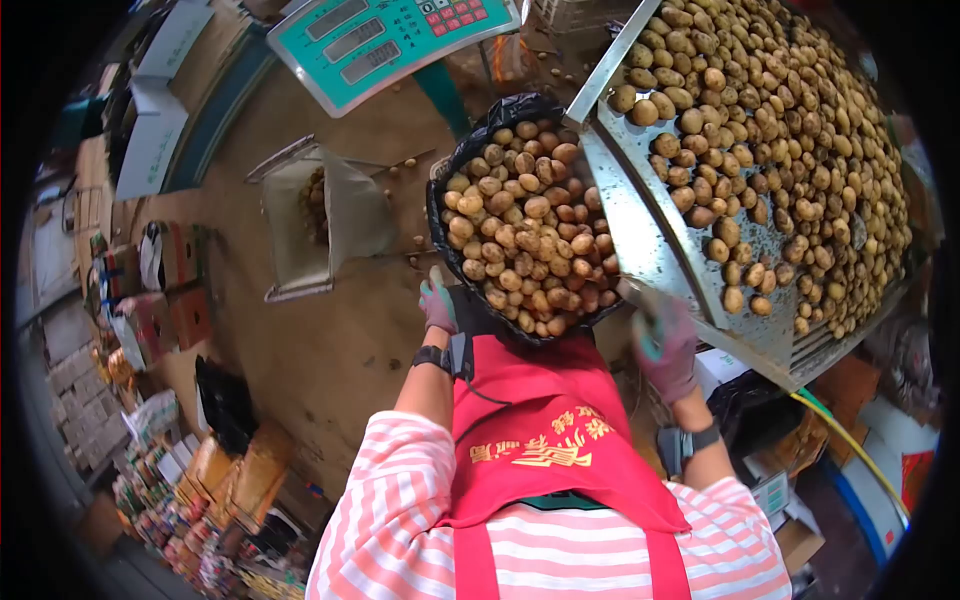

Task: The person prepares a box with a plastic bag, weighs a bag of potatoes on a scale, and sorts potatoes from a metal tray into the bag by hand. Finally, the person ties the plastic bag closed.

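Observation:
A round basket lined with a black bag is heaped with small potatoes in front of the red apron. My left hand, in a pinkish-grey glove, is at the basket's lower left side; what its fingers do there is too small to make out. At the basket's lower right, my right hand, gloved and blurred, is closed near the edge of the metal chute. Whatever it may hold is too smeared to name. More potatoes cover the metal sorting table at the right.
A green digital scale stands beyond the basket at the top. On the floor to the left lies an open white sack with some potatoes inside. Cardboard boxes and a black bag are farther left. A yellow hose runs at lower right.

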### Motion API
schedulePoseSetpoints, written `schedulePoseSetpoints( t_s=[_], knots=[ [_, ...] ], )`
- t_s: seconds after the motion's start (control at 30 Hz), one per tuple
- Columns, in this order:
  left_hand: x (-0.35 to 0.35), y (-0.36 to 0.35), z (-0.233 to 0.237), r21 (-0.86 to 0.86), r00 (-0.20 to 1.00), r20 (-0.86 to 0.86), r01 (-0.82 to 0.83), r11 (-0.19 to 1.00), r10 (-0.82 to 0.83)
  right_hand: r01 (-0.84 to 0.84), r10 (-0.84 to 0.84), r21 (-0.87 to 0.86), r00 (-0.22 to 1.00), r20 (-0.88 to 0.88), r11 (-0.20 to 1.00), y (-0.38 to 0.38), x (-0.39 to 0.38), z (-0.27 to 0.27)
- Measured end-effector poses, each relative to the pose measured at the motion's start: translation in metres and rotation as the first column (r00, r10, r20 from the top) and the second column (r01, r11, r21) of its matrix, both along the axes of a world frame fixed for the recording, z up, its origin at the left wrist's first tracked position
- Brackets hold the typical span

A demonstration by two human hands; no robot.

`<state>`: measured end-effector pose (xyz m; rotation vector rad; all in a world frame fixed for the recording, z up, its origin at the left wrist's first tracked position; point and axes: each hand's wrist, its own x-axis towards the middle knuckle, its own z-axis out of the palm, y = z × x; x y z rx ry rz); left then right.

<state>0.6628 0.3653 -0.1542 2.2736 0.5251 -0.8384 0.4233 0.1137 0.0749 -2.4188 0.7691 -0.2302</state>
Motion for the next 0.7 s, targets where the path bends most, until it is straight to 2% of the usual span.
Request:
schedulePoseSetpoints(
  t_s=[0.03, 0.07, 0.1, 0.13, 0.17, 0.2, 0.23, 0.3, 0.33, 0.37, 0.43, 0.47, 0.5, 0.53, 0.57, 0.6, 0.63, 0.67, 0.7],
  knots=[
    [0.020, 0.007, -0.028, -0.008, 1.000, -0.010, 0.028, 1.000, -0.028, -0.016, 0.016, 0.006, 0.999, -0.049, 1.000, 0.027, 0.003, -0.009],
    [0.038, 0.022, -0.076, -0.383, 0.982, -0.175, -0.139, 0.913, 0.077, -0.001, 0.017, 0.147, 0.995, -0.103, 0.989, 0.053, -0.007, -0.037],
    [0.046, 0.032, -0.121, -0.652, 0.919, -0.376, -0.351, 0.672, 0.116, 0.018, -0.001, 0.141, 0.993, -0.121, 0.990, 0.066, 0.005, -0.054],
    [0.049, 0.016, -0.117, -0.583, 0.941, -0.305, -0.307, 0.752, 0.147, 0.185, -0.163, 0.193, 0.979, -0.125, 0.964, 0.083, 0.022, -0.067],
    [0.049, -0.007, -0.094, -0.356, 0.995, -0.050, -0.099, 0.929, 0.087, 0.346, -0.320, 0.249, 0.937, -0.137, 0.905, 0.099, 0.038, -0.076],
    [0.048, -0.026, -0.069, -0.078, 0.983, 0.171, 0.074, 0.994, -0.060, 0.371, -0.360, 0.159, 0.928, -0.098, 0.915, 0.099, 0.058, -0.088],
    [0.051, -0.046, -0.043, 0.114, 0.925, 0.332, 0.156, 0.981, -0.185, 0.402, -0.400, 0.065, 0.915, -0.049, 0.913, 0.091, 0.084, -0.104],
    [0.062, -0.066, 0.010, 0.026, 0.818, 0.462, 0.373, 0.927, -0.342, 0.386, -0.410, -0.221, 0.909, -0.074, 0.896, 0.074, 0.140, -0.112],
    [0.062, -0.071, 0.026, -0.040, 0.678, 0.597, 0.558, 0.829, -0.428, 0.304, -0.343, -0.201, 0.917, -0.205, 0.931, 0.066, 0.156, -0.129],
    [0.062, -0.072, 0.033, -0.040, 0.673, 0.596, 0.570, 0.821, -0.438, 0.221, -0.266, -0.169, 0.907, -0.327, 0.961, 0.062, 0.165, -0.138],
    [0.066, -0.080, 0.046, -0.305, 0.607, 0.628, 0.767, 0.564, -0.487, 0.222, -0.264, -0.170, 0.920, -0.288, 0.960, 0.062, 0.171, -0.140],
    [0.065, -0.084, 0.058, -0.489, 0.743, 0.436, 0.669, 0.560, -0.507, 0.213, -0.252, -0.174, 0.935, -0.250, 0.961, 0.060, 0.176, -0.139],
    [0.062, -0.083, 0.071, -0.637, 0.823, 0.207, 0.524, 0.565, -0.529, 0.226, -0.265, -0.176, 0.932, -0.246, 0.958, 0.066, 0.179, -0.133],
    [0.065, -0.079, 0.080, -0.577, 0.708, 0.321, 0.673, 0.463, -0.629, 0.153, -0.165, -0.074, 0.966, -0.197, 0.985, 0.081, 0.179, -0.123],
    [0.065, -0.070, 0.083, -0.580, 0.698, 0.314, 0.678, 0.452, -0.644, 0.075, -0.071, 0.023, 0.988, -0.139, 0.997, 0.096, 0.179, -0.113],
    [0.063, -0.059, 0.083, -0.587, 0.681, 0.212, 0.662, 0.466, -0.701, 0.146, -0.148, -0.036, 0.988, -0.046, 0.989, 0.107, 0.181, -0.105],
    [0.062, -0.048, 0.080, -0.590, 0.658, 0.113, 0.647, 0.483, -0.744, 0.155, -0.157, -0.039, 0.986, -0.052, 0.987, 0.116, 0.181, -0.100],
    [0.057, -0.030, 0.058, -0.574, 0.686, 0.279, 0.680, 0.456, -0.672, 0.177, -0.181, 0.142, 0.983, 0.016, 0.974, 0.123, 0.182, -0.097],
    [0.063, -0.029, 0.082, -0.573, 0.685, 0.278, 0.681, 0.456, -0.674, 0.178, -0.214, 0.323, 0.974, 0.079, 0.930, 0.132, 0.184, -0.095]
  ],
)
